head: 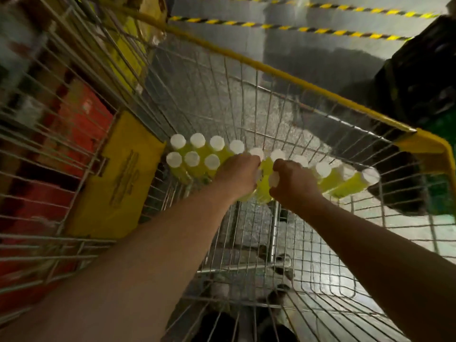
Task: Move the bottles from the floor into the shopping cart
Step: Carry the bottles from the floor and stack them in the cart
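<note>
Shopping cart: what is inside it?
White-capped yellow bottles in rows at the far end. The left hand and right hand each grip bottles there, hiding how many they hold.

Bare wire metal shopping cart (pixel 246 99); translucent plastic bottles (pixel 340 181) with matt white caps (pixel 177 140).

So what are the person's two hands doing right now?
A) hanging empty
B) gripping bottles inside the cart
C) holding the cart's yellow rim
B: the left hand and the right hand each grip white-capped yellow-green bottles down inside the wire shopping cart.
</note>
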Motion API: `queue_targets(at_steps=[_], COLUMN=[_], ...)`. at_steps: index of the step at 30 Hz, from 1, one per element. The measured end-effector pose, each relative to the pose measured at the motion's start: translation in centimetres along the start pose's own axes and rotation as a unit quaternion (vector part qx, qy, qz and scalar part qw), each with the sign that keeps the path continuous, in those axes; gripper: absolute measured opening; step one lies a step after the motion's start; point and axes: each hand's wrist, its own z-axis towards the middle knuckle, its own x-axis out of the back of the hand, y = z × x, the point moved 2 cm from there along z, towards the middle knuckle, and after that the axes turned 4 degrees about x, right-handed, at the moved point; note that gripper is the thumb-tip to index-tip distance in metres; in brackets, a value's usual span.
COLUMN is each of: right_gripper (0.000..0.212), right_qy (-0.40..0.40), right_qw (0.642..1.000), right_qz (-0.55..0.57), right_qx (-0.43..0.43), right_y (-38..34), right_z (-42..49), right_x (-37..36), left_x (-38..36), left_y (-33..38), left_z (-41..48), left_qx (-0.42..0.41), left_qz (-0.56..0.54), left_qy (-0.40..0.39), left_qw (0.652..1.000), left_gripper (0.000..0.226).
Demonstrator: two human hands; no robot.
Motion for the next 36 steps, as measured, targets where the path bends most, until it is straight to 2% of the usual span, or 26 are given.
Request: queue_targets(at_steps=[4,13,17,20,25,31,36], right_gripper=[0.035,0.033,0.034,0.036,0.032,0.044,0.049], right_qy=[-0.008,-0.010,-0.019,-0.027,-0.028,-0.017,-0.034], right_qw=[1.000,0.999,0.998,0.997,0.996,0.997,0.997], right_qz=[0.000,-0.021,-0.043,-0.048,-0.064,-0.055,-0.054], right_qx=[-0.007,0.023,0.044,0.049,0.058,0.058,0.050], right_y=[1.5,3.6,4.3,4.4,4.6,4.9,4.8], right_z=[2.7,4.7,4.5,4.5,4.5,4.8,4.6], right_x=[-1.9,-3.1,-3.9,-4.5,-5.3,-5.3,-5.5], left_x=[-2.3,-4.3,-5.7,-6.1,-7.0,-7.6,-7.7], left_y=[-0.7,-0.5,-0.5,-0.4,-0.1,0.4,0.1], left_z=[2.0,4.6,4.7,5.0,5.2,5.7,5.6], left_qx=[-0.030,-0.061,-0.065,-0.065,-0.070,-0.054,-0.043], left_qz=[0.012,0.006,0.017,0.033,0.085,0.111,0.114], left_qy=[-0.016,0.042,0.047,0.053,0.061,0.073,0.062], left_qw=[0.999,0.997,0.997,0.996,0.992,0.990,0.991], left_gripper=[0.031,0.034,0.021,0.020,0.022,0.039,0.040])
